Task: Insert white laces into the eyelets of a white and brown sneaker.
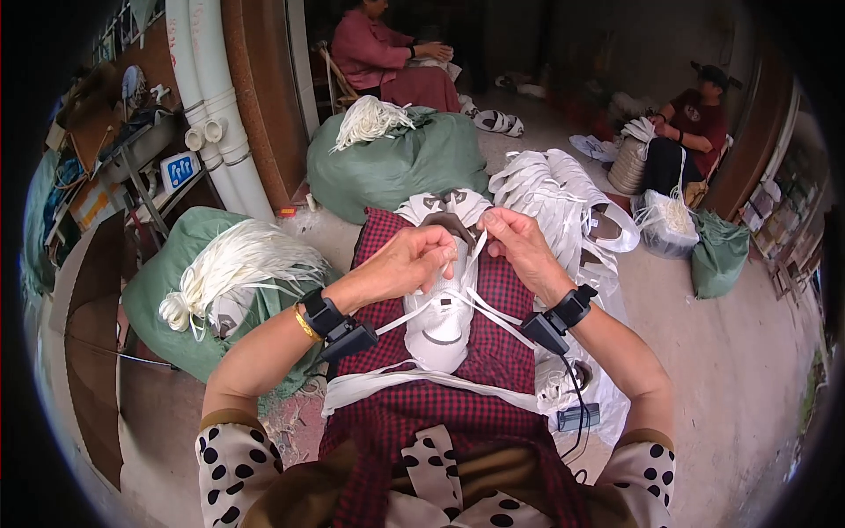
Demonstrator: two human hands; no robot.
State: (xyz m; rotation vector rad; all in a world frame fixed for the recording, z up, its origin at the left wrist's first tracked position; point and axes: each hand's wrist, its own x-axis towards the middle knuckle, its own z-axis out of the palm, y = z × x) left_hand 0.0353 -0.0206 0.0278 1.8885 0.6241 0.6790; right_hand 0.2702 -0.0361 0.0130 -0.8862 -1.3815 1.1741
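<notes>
My left hand (414, 262) grips the upper part of a white shoe upper (443, 321) that lies on my lap, over a red checked cloth (493, 396). My right hand (519, 246) pinches a white lace (480, 304) near the top of the same piece, close to a brown trim. Loose ends of the lace trail down across the cloth toward my wrists. Both wrists carry black strapped devices. More white laces (414, 380) lie across my lap below the shoe upper.
A pile of white shoe uppers (563, 198) lies just beyond my knees. Two green sacks (396, 167) (167, 282) hold bundles of white laces. Two people sit at the back, one in pink (387, 53), one in dark red (691, 123). White pipes (216, 106) stand left.
</notes>
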